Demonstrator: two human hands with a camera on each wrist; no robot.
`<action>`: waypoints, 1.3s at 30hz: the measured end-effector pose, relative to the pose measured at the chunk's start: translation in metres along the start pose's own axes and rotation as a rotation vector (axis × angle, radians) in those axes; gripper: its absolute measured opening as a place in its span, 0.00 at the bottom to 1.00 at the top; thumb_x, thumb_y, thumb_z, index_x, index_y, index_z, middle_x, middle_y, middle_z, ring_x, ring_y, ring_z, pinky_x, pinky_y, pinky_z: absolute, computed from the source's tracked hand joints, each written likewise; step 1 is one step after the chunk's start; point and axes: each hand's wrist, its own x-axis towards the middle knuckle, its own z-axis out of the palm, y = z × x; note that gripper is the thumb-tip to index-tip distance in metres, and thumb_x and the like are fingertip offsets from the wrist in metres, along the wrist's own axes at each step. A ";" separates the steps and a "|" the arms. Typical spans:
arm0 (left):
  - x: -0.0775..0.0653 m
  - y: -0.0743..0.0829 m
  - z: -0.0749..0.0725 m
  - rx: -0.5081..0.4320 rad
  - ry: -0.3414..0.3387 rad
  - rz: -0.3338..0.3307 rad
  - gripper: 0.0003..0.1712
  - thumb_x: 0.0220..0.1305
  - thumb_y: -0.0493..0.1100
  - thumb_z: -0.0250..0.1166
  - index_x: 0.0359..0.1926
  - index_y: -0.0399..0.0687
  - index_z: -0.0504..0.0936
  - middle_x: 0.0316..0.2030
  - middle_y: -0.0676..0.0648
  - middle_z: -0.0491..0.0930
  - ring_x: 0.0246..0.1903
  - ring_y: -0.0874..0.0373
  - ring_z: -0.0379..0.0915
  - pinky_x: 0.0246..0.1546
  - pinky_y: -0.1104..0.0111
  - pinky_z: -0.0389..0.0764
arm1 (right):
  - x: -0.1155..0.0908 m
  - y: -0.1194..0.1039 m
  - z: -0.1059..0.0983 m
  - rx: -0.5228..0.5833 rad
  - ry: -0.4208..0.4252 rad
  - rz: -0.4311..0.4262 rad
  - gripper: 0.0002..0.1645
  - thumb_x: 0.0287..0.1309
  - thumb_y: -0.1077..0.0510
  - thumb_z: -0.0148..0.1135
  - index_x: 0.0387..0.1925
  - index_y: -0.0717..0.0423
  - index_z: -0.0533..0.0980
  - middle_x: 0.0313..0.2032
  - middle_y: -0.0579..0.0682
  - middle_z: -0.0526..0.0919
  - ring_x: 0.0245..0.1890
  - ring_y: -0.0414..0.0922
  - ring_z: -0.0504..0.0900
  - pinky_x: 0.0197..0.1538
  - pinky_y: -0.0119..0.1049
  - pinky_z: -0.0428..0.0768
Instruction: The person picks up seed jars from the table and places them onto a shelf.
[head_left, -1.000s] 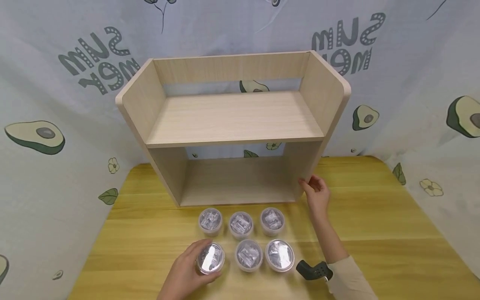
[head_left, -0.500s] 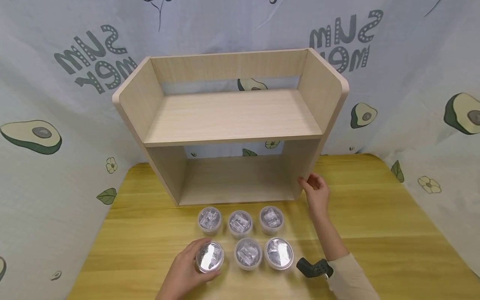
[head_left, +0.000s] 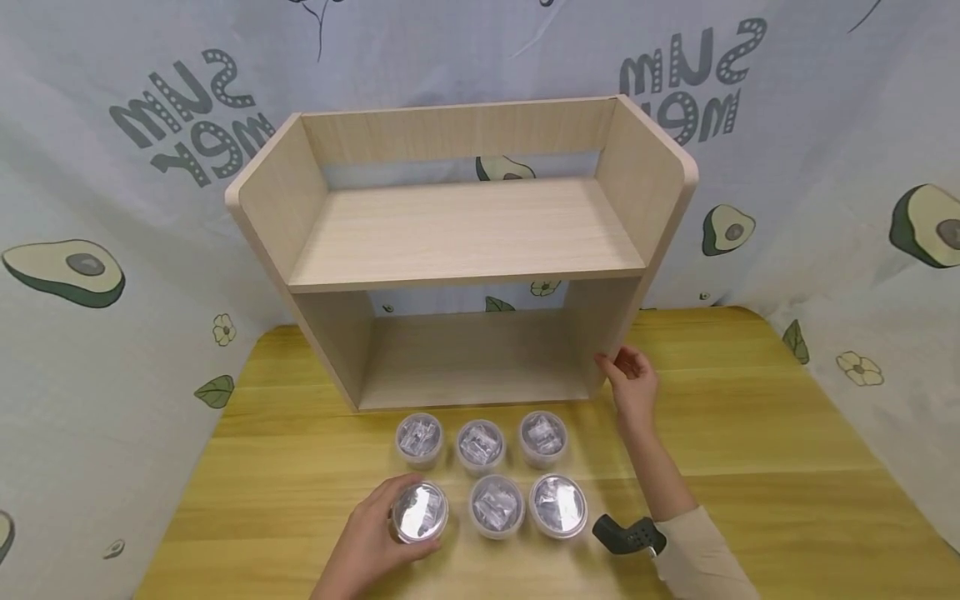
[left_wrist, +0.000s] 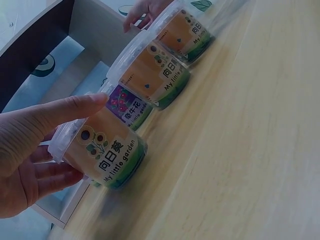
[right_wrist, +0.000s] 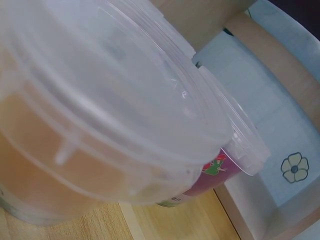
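Note:
My left hand (head_left: pixel 367 537) holds a clear lidded plastic cup (head_left: pixel 420 512) at the front left of a group of cups on the table. In the left wrist view, this cup (left_wrist: pixel 107 150) has an orange sunflower label with a green base, and the thumb lies at its lid's rim. My right hand (head_left: pixel 633 390) pinches the lower front edge of the right side panel of a pale wooden two-tier shelf (head_left: pixel 465 237). The right wrist view shows a blurred cup lid (right_wrist: pixel 125 90) close up, with no right hand visible.
Several more lidded cups stand in two rows before the shelf, including a front middle cup (head_left: pixel 497 507) and a front right cup (head_left: pixel 558 507). A dark device (head_left: pixel 626 536) sits at the right wrist. Patterned cloth (head_left: pixel 825 150) hangs behind the wooden table (head_left: pixel 750 467).
The head view has shifted slightly. Both hands, the cups and the shelf keep their places relative to one another.

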 end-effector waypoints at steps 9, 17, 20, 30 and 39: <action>0.001 0.000 -0.001 0.011 -0.003 -0.012 0.44 0.30 0.57 0.78 0.53 0.49 0.74 0.49 0.52 0.77 0.48 0.53 0.75 0.47 0.53 0.76 | 0.001 -0.001 0.000 -0.054 -0.024 0.029 0.12 0.53 0.64 0.64 0.37 0.48 0.73 0.38 0.39 0.74 0.41 0.36 0.74 0.40 0.20 0.73; 0.003 0.003 -0.001 -0.013 0.001 -0.024 0.44 0.30 0.55 0.78 0.53 0.48 0.74 0.49 0.52 0.77 0.48 0.52 0.74 0.47 0.51 0.75 | 0.002 -0.003 0.001 -0.054 -0.024 0.012 0.12 0.53 0.64 0.63 0.39 0.51 0.72 0.37 0.37 0.74 0.41 0.36 0.74 0.42 0.20 0.73; 0.003 0.003 0.000 -0.010 0.002 -0.019 0.44 0.30 0.54 0.79 0.53 0.47 0.74 0.49 0.51 0.78 0.48 0.51 0.74 0.48 0.51 0.75 | 0.001 -0.002 0.000 -0.052 -0.022 0.014 0.12 0.54 0.64 0.63 0.39 0.50 0.72 0.37 0.37 0.74 0.41 0.36 0.73 0.42 0.20 0.72; 0.000 0.003 0.003 0.000 0.020 -0.004 0.42 0.31 0.56 0.78 0.52 0.48 0.75 0.48 0.53 0.78 0.47 0.54 0.75 0.46 0.54 0.77 | -0.001 0.001 -0.002 -0.035 -0.010 0.011 0.12 0.53 0.64 0.64 0.36 0.46 0.74 0.39 0.39 0.76 0.42 0.36 0.74 0.43 0.20 0.73; 0.002 0.007 0.003 0.001 0.024 0.016 0.41 0.32 0.55 0.78 0.52 0.49 0.75 0.48 0.55 0.77 0.46 0.57 0.75 0.46 0.56 0.77 | -0.001 0.001 -0.001 -0.018 -0.005 0.020 0.12 0.52 0.66 0.64 0.34 0.46 0.74 0.36 0.38 0.76 0.41 0.36 0.75 0.41 0.20 0.74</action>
